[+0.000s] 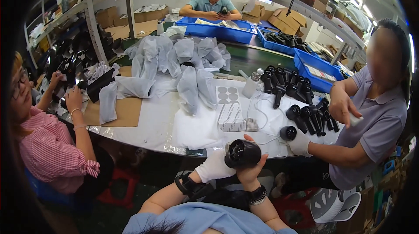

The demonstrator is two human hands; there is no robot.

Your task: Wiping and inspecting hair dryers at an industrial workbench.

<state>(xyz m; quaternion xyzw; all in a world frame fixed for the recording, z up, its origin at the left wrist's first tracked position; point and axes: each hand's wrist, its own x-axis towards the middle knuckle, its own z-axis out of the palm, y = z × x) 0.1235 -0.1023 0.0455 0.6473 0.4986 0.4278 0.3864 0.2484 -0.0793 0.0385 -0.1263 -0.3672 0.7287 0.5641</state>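
Observation:
Near the front edge of the table, I hold a black hair dryer [242, 153] between both hands, its round open end with inner vanes turned up toward me. My left hand [214, 165], in a white glove, is closed round its left side. Bare, my right hand [252, 172] grips it from the right and below, with fingers showing at its far rim. The dryer's handle is not visible. Just beyond it sit a small white printed box [231, 119] and a sheet of round grey stickers [227, 95].
Wrapped items in white bags [152, 59] are heaped at the table's back left. Black hair dryers [279, 86] lie in rows at the right, beside a white bottle [250, 85]. Co-workers sit left and across; another at right holds a dryer [288, 133]. Blue bins [314, 71] stand behind.

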